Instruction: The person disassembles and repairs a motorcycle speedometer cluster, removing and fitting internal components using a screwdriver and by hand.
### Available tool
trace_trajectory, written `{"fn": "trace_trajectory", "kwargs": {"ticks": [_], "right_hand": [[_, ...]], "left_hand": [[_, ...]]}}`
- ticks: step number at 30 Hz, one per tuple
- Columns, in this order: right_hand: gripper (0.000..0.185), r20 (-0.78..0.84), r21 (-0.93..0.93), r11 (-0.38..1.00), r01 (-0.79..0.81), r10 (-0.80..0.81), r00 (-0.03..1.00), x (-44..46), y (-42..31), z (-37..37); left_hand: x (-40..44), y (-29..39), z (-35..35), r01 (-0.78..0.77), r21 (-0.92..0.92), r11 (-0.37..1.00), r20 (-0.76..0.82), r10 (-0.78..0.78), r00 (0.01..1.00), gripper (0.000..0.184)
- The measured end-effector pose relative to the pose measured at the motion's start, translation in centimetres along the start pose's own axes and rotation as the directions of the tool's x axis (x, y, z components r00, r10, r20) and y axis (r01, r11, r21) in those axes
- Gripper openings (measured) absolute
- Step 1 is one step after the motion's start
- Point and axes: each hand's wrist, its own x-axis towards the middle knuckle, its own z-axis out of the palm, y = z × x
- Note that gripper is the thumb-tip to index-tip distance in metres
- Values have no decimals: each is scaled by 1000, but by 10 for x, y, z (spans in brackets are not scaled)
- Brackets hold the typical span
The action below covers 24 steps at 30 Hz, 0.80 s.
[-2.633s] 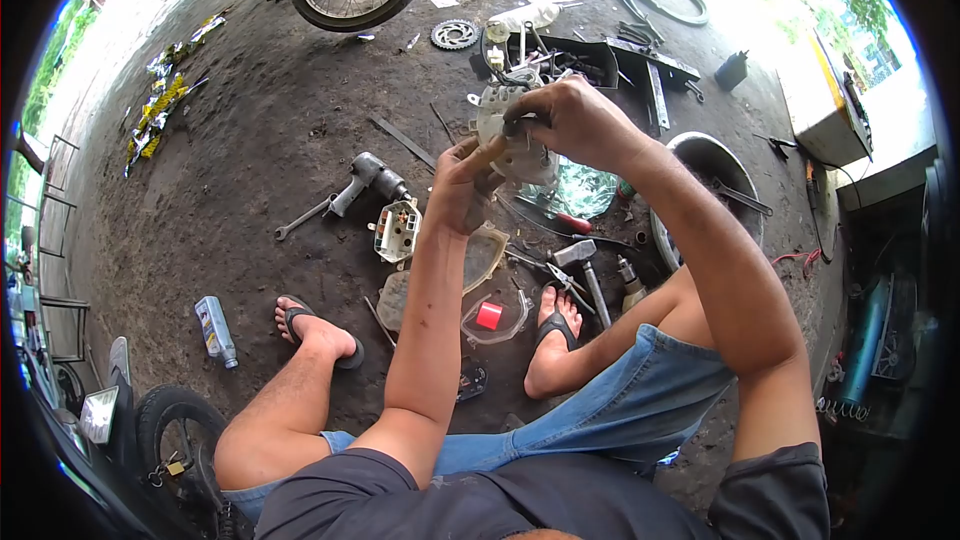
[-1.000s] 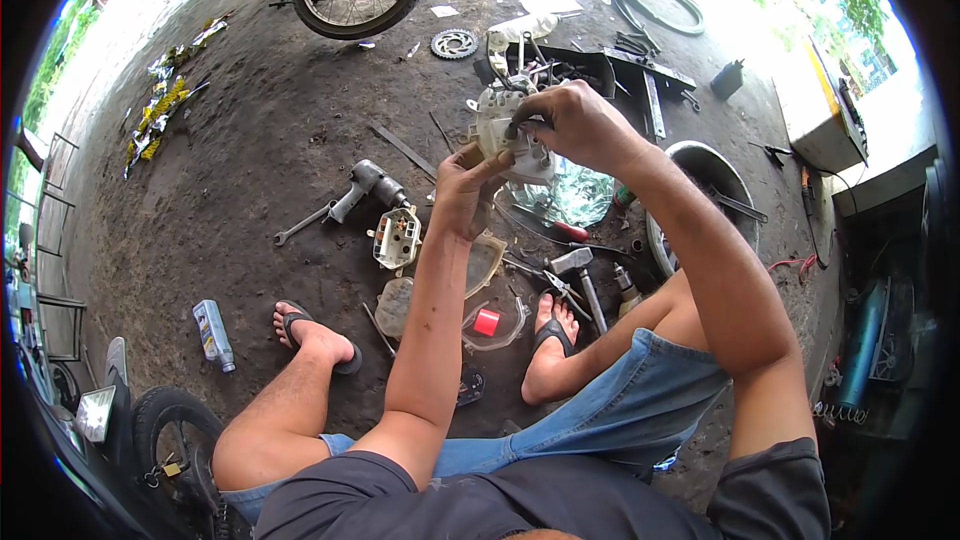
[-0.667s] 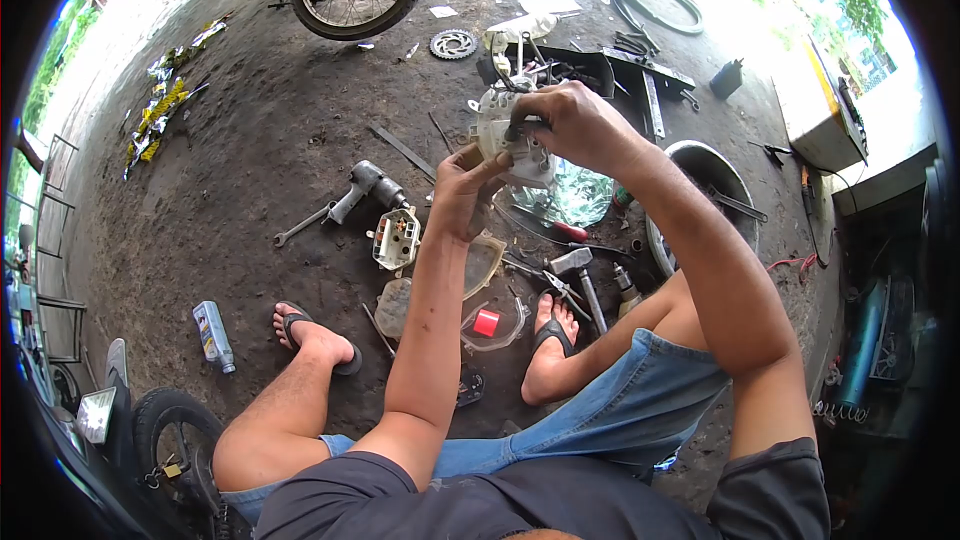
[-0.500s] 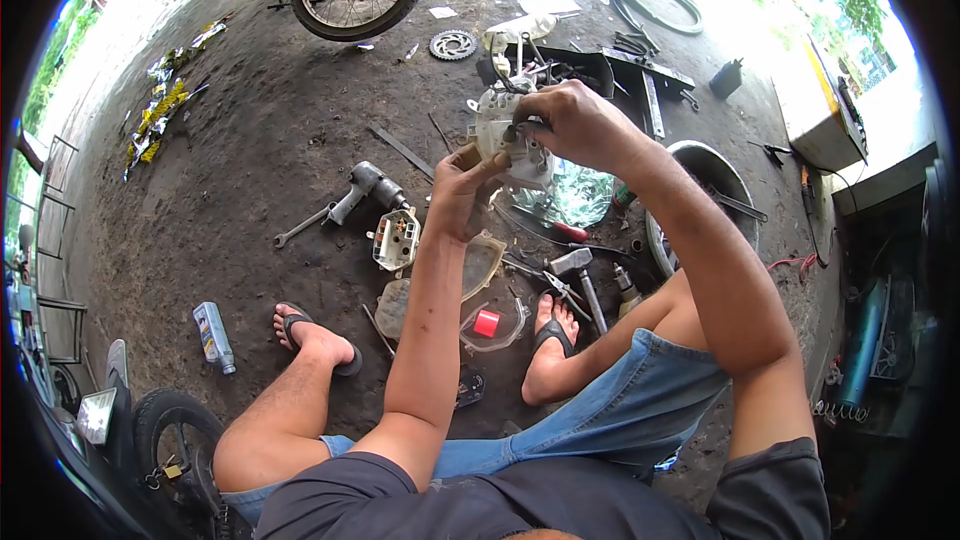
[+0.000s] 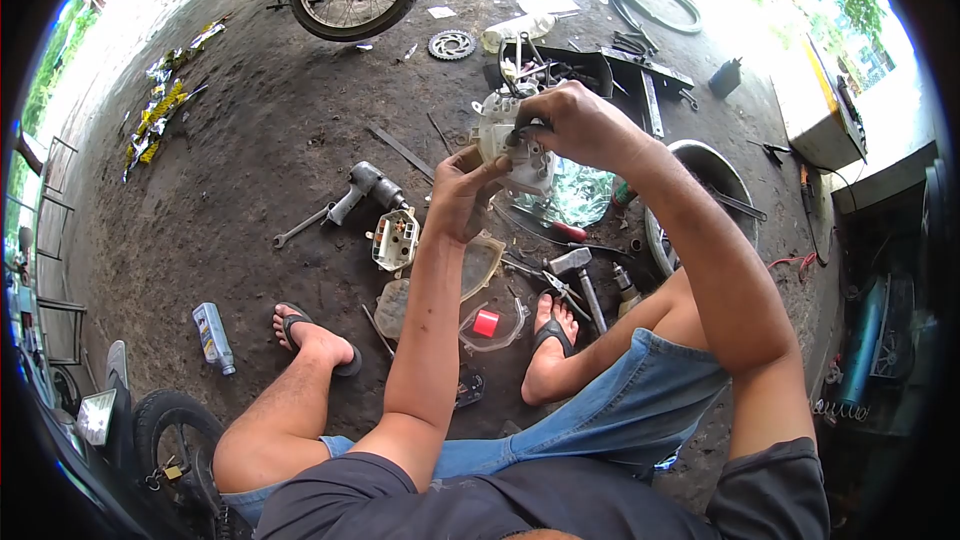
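- Two hands are meeting on a whitish plastic housing (image 5: 495,128), which the person is holding up off the ground, out in front of the knees!
- The left hand (image 5: 464,188) is grasping its near side, thumb pressing on the face.
- The right hand (image 5: 574,122) is curling in from the other side, fingertips bunching against the face by a small dark part; whether they're pinching it, I can't tell.
- Down below, a shiny sheet (image 5: 583,195) is gleaming on the ground just beyond the housing's lower edge.
- Over on the left, an impact wrench (image 5: 372,183) is lying near an open white case (image 5: 397,240), with a spanner (image 5: 302,227) sitting by its grip.
- Near the right foot (image 5: 556,332), a hammer (image 5: 591,296) is lying beside some pliers (image 5: 566,289).
- And a red piece (image 5: 486,323) is showing up brightly on a clear cover (image 5: 515,330)!
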Motion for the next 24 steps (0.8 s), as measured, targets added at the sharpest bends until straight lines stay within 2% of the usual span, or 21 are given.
{"fn": "trace_trajectory", "kwargs": {"ticks": [7, 9, 13, 16, 18, 24], "right_hand": [[21, 23, -16, 999, -36, 36, 999, -2, -6, -3], [21, -72, 36, 999, -11, 13, 997, -3, -8, -3], [21, -68, 16, 997, 75, -73, 995, -1, -1, 2], [21, -58, 43, 999, 16, -13, 998, -2, -2, 1], [22, -38, 57, 998, -2, 4, 999, -2, -2, 0], [21, -32, 76, 996, -40, 42, 999, -3, -4, -1]], "left_hand": [[1, -3, -1, -3, 25, 1000, -11, 3, 1000, 43], [2, -3, -1, -16, 9, 1000, -4, 16, 1000, 42], [3, 0, -8, -13, 25, 1000, 3, 13, 1000, 49], [2, 0, -7, -7, 52, 999, -1, 7, 1000, 49], [1, 0, -3, -9, 20, 1000, -8, 9, 1000, 40], [0, -1, 0, -5, 20, 1000, -17, 5, 1000, 40]]}}
